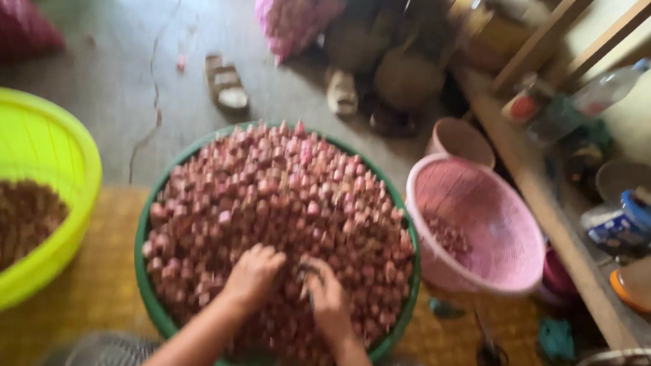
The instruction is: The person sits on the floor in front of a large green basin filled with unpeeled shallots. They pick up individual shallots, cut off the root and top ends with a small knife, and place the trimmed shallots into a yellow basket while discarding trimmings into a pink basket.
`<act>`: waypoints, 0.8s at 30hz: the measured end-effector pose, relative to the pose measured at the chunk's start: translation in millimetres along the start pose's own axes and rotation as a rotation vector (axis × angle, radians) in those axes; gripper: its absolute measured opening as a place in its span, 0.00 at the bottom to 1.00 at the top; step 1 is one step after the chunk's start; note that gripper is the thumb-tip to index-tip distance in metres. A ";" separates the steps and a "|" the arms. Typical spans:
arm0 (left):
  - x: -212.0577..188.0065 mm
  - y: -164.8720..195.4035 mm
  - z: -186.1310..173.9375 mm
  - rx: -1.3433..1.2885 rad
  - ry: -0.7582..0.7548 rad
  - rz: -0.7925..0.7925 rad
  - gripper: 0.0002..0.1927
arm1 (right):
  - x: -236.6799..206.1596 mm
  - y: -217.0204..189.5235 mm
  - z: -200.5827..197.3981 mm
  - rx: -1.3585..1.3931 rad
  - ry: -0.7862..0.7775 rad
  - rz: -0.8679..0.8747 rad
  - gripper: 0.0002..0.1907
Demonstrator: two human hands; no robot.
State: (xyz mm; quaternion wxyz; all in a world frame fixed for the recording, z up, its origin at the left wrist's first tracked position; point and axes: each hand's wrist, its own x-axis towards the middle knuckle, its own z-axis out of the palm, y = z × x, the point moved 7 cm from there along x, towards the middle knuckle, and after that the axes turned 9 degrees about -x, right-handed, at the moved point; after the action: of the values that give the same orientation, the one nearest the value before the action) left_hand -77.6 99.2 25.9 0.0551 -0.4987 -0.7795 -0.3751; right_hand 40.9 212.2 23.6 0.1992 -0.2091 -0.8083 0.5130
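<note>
A green basin point(142, 285) in front of me is heaped with small reddish shallots point(284, 195). Both my hands rest on the near side of the heap. My left hand point(253, 274) is curled into the shallots, its fingers bent down among them. My right hand point(325, 294) lies beside it, fingers closed around something small and dark that the blur hides. The two hands almost touch at the fingertips.
A yellow-green basket point(43, 140) at left holds brown peelings. A pink basket point(497, 215) at right has a few shallots. A low wooden shelf point(545, 212) with a bottle and containers runs along the right. Sandals point(226, 84) and bags lie on the concrete floor beyond.
</note>
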 end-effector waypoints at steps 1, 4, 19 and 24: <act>0.6 -0.6 -6.3 -0.091 0.070 -0.036 0.15 | 1.0 -2.7 0.4 -0.074 -0.001 -0.006 0.18; -4.1 -14.4 -3.7 -0.373 0.051 -0.326 0.15 | -1.7 -17.4 3.1 -0.224 0.015 -0.124 0.21; -26.9 -9.5 22.5 -1.421 0.072 -0.536 0.14 | 2.7 -15.5 12.5 0.174 0.001 -0.019 0.08; -41.8 -22.2 15.7 -1.432 0.164 -0.719 0.12 | -0.8 -21.6 7.8 0.385 -0.136 0.074 0.20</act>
State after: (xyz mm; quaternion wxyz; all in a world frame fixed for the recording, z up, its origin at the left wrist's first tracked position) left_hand -70.5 73.6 -16.2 -0.3448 -0.1023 -0.4562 -0.8139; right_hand 34.6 197.6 40.2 0.1617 -0.1618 -0.6986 0.6780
